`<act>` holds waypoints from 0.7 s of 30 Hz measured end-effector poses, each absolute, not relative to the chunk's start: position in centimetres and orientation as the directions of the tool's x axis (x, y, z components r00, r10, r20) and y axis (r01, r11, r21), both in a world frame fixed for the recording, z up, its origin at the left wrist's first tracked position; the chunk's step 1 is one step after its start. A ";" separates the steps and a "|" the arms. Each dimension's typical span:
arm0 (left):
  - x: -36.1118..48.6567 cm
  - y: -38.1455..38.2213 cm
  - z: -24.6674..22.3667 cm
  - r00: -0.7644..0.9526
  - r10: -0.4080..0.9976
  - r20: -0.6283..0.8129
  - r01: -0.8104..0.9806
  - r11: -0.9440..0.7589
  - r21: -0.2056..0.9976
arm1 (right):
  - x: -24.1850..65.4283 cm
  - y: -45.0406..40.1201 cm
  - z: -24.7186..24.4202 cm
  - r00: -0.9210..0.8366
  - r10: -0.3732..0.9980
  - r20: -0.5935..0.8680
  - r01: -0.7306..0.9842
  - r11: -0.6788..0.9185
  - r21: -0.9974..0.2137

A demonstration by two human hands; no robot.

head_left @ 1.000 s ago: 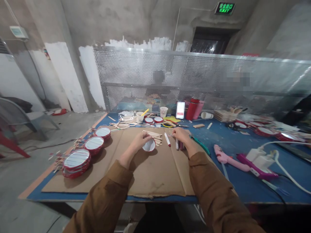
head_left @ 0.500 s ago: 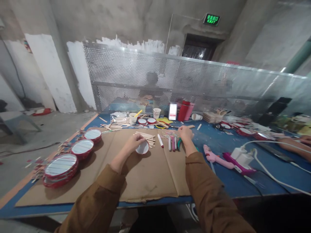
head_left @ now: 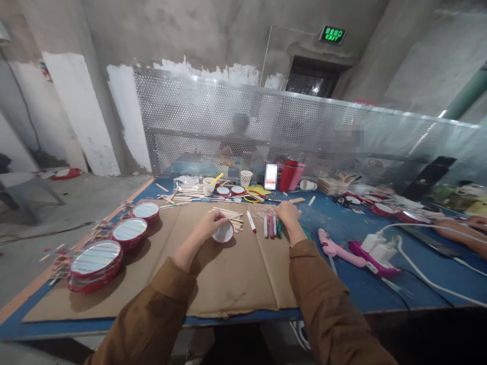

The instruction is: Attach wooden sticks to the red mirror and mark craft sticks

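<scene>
On the blue tabletop [head_left: 335,289] lies a cardboard sheet [head_left: 228,284], with larger red-rimmed round mirrors [head_left: 96,257] stacked along its left side and craft sticks [head_left: 228,212] near its far edge. The left hand [head_left: 210,226] curls closed over a small red-rimmed mirror [head_left: 223,232] on the cardboard. The loosely curled right hand [head_left: 288,214] sits at the ends of a row of markers [head_left: 271,226]; whether it grips one cannot be told.

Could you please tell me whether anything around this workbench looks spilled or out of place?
Yes: small wooden sticks and coloured scraps are scattered at the left edge of the blue table, beside the stacked round mirrors. Some appear to have fallen past the edge onto the floor.
</scene>
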State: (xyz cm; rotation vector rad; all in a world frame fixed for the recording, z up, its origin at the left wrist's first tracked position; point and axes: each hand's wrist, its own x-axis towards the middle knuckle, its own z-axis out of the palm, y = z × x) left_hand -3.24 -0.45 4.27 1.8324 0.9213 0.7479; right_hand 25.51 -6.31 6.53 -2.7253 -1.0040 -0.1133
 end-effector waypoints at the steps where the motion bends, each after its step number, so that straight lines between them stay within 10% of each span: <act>1: -3.3 -0.5 4.3 0.535 0.838 0.105 0.286 -0.297 0.911 | 25.4 -6.3 6.7 0.762 0.627 0.161 0.647 -0.737 -0.195; 21: -3.5 -0.6 4.5 0.555 0.829 0.074 0.307 -0.286 0.908 | 24.6 -5.4 5.3 0.562 0.812 0.157 0.827 -0.555 -0.093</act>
